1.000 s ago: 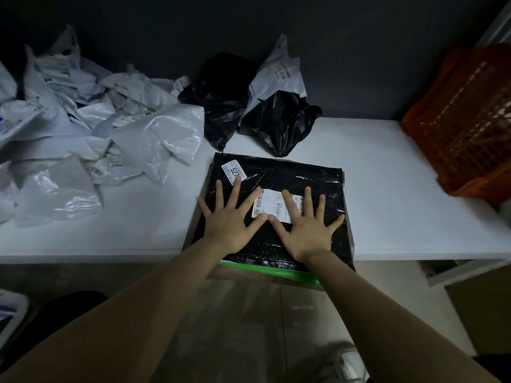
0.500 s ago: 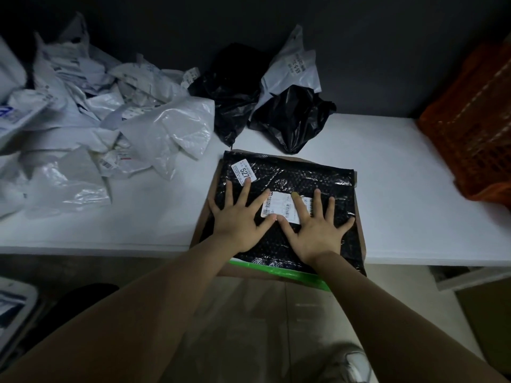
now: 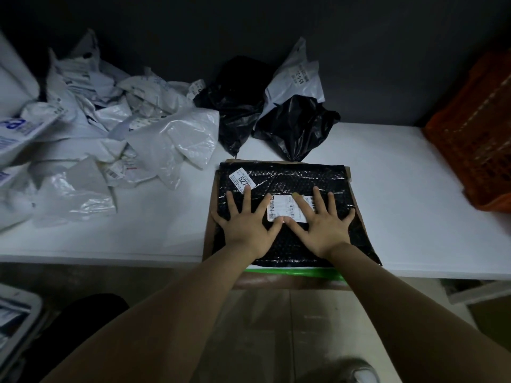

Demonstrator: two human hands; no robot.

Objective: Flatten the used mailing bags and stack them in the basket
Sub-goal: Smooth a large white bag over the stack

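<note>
A black bubble mailing bag (image 3: 287, 178) with white labels lies flat at the front edge of the white table (image 3: 392, 194), on top of a brown flat bag and a green-edged one. My left hand (image 3: 246, 222) and my right hand (image 3: 320, 222) press down on it side by side, fingers spread and straight. The orange basket (image 3: 475, 139) stands at the table's right end, well apart from my hands.
A heap of crumpled white mailing bags (image 3: 105, 128) covers the table's left side. Crumpled black bags (image 3: 293, 125) and a grey bag (image 3: 298, 76) lie at the back by the dark wall. A white bin (image 3: 16, 319) sits on the floor at lower left.
Both hands stay pressed flat on the black bag and have slid slightly toward its middle. The view has shifted a little to the left.
</note>
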